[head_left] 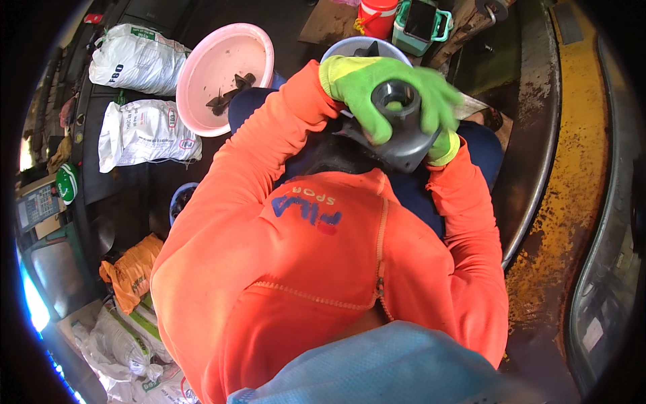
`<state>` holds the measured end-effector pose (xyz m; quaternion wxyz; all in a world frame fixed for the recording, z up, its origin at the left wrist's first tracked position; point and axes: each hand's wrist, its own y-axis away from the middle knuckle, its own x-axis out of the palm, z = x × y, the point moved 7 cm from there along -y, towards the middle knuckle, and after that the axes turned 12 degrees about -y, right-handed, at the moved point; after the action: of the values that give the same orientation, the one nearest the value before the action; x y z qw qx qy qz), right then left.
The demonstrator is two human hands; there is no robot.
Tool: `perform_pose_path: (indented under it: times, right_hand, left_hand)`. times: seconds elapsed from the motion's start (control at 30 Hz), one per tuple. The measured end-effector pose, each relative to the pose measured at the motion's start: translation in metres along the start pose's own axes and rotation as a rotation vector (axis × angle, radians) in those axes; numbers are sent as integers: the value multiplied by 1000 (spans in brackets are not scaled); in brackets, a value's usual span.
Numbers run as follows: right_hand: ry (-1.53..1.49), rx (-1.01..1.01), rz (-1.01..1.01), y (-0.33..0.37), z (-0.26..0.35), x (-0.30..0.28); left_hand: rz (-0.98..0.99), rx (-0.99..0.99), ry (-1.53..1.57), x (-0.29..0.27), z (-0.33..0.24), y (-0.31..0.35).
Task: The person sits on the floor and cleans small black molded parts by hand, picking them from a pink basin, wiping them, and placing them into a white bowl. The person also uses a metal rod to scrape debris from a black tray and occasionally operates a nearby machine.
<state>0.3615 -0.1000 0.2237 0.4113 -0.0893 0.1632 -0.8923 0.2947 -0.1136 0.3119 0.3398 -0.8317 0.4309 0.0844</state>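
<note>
Over my lap I hold a black plastic part with a round, open collar on a wide, flared body. My left hand, in a bright green glove with a yellow cuff, is closed around its left side. On the other side my right hand, gloved the same way, grips it, its fingers slightly blurred. Green shows through the collar's hole. Just beyond my hands stands a pale blue basin with a dark piece in it, partly hidden by the left glove.
A pink basin with a few dark pieces stands to the left, near two white sacks. At the far side are a red bucket and a teal box. A rusty yellow metal edge runs along the right.
</note>
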Motion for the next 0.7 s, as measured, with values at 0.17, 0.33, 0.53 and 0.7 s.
perform_pose_path:
  times: [0.17,0.33,0.53,0.7]
  right_hand:
    - [164,-118,-140,-21,16,-35]
    - [187,-119,-250,-16,12,-21]
    - [-16,-156,-217,-20,31,-14]
    - [249,-248,106,-12,56,-8]
  left_hand:
    - [-654,-511,-148,-27,21,25]
    - [-1053,-405,-457,-1,17,32]
    - [-970,-310,-520,0,-7,23]
    - [-734,-230,-389,-7,-11,17]
